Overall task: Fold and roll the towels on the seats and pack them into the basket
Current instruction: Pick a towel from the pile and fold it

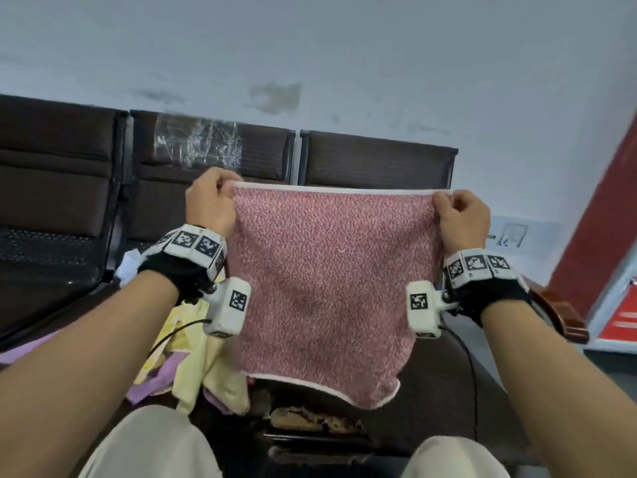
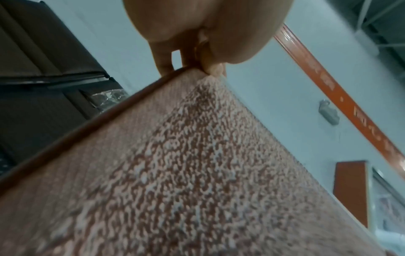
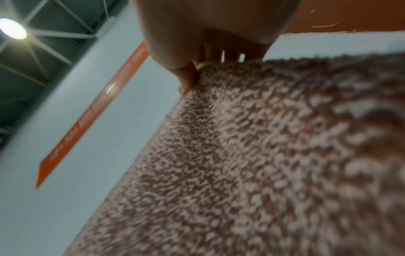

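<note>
A pink speckled towel [image 1: 324, 284] with a white hem hangs stretched flat in the air before me, above the seats. My left hand [image 1: 213, 201] pinches its top left corner, and my right hand [image 1: 460, 215] pinches its top right corner. In the left wrist view the thumb and fingers [image 2: 210, 67] nip the towel [image 2: 175, 173] at its corner. The right wrist view shows the fingers [image 3: 188, 78] clamped on the towel [image 3: 263, 155] edge. A heap of yellow and lilac towels [image 1: 193, 367] lies on the seat at lower left. No basket is in view.
A row of dark brown seats [image 1: 62, 208] stands against a pale wall, the middle backrest bearing clear plastic wrap [image 1: 196, 143]. A wooden armrest [image 1: 558, 312] ends the row at right, beside a red pillar [image 1: 599, 208]. My knees [image 1: 155, 443] show at the bottom.
</note>
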`<state>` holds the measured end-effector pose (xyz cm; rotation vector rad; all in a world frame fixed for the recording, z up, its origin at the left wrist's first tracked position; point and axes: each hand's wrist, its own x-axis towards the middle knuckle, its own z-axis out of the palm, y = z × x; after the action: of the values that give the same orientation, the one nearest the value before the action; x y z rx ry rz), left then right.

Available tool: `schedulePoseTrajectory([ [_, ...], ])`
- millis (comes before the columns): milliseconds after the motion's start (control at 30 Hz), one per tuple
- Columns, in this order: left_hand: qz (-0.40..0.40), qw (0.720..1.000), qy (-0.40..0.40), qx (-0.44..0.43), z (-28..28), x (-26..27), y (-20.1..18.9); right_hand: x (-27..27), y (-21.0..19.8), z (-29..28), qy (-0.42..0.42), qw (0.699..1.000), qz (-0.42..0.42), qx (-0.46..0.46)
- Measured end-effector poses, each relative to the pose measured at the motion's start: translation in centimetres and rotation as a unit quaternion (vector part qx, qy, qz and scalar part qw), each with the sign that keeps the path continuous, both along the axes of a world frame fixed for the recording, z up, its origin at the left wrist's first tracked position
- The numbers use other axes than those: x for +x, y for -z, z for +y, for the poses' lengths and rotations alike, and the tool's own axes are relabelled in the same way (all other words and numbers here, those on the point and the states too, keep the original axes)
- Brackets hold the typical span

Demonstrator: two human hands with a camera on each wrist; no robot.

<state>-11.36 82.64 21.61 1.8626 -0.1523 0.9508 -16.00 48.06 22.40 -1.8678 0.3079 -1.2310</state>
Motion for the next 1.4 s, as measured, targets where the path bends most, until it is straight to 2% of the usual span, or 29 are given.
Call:
schedulePoseTrajectory([
  [133,0.079,0.996,0.021,0.03,-0.5,1.5,3.4,1.7,3.2,-0.7,-0.012,0.995,0.098,-0.015],
  [400,0.134,0.99,0.053,0.005,-1.7,6.0,10.8,4.6,11.2,-1.1,0.025,0.986,0.163,0.03],
  [567,0.193,0.975,0.111,-0.025,-4.0,7.1,15.0,6.0,16.6,-0.6,-0.007,0.972,0.23,0.049],
  [667,0.225,0.96,0.158,-0.046,-5.9,7.0,16.6,6.5,18.3,0.7,-0.088,0.961,0.246,0.09],
  [767,0.236,0.944,0.223,-0.067,-7.5,6.7,16.9,6.7,17.3,2.9,-0.213,0.946,0.199,0.142],
  [800,0.23,0.941,0.239,-0.072,-7.9,6.7,16.8,6.7,16.6,3.6,-0.265,0.932,0.183,0.167],
  [867,0.219,0.941,0.251,-0.068,-8.2,6.7,16.8,6.4,15.6,4.4,-0.379,0.883,0.171,0.218],
  [933,0.214,0.947,0.236,-0.043,-8.0,7.0,17.1,6.0,15.4,4.5,-0.46,0.833,0.2,0.233],
  [967,0.213,0.951,0.221,-0.025,-7.8,7.2,17.3,5.9,15.6,4.4,-0.476,0.821,0.225,0.219],
  [1000,0.214,0.955,0.202,-0.011,-7.6,7.4,17.5,5.8,16.0,4.2,-0.474,0.822,0.25,0.19],
  [1067,0.221,0.963,0.151,-0.004,-6.9,8.0,17.8,5.9,16.9,3.6,-0.423,0.853,0.281,0.121],
  [1133,0.234,0.968,0.085,-0.019,-6.0,8.5,17.9,6.2,17.8,2.4,-0.34,0.899,0.264,0.085],
  [1200,0.251,0.967,0.022,-0.041,-4.9,9.0,18.1,6.4,18.4,0.9,-0.286,0.924,0.212,0.136],
  [1233,0.259,0.965,0.0,-0.048,-4.3,9.1,18.1,6.5,18.6,0.1,-0.274,0.925,0.183,0.187],
  [1300,0.274,0.96,-0.025,-0.056,-3.6,9.0,18.4,6.5,18.9,-1.0,-0.27,0.908,0.137,0.289],
  [1400,0.282,0.958,-0.022,-0.044,-4.0,8.5,18.6,6.0,19.0,-1.4,-0.302,0.868,0.093,0.383],
])
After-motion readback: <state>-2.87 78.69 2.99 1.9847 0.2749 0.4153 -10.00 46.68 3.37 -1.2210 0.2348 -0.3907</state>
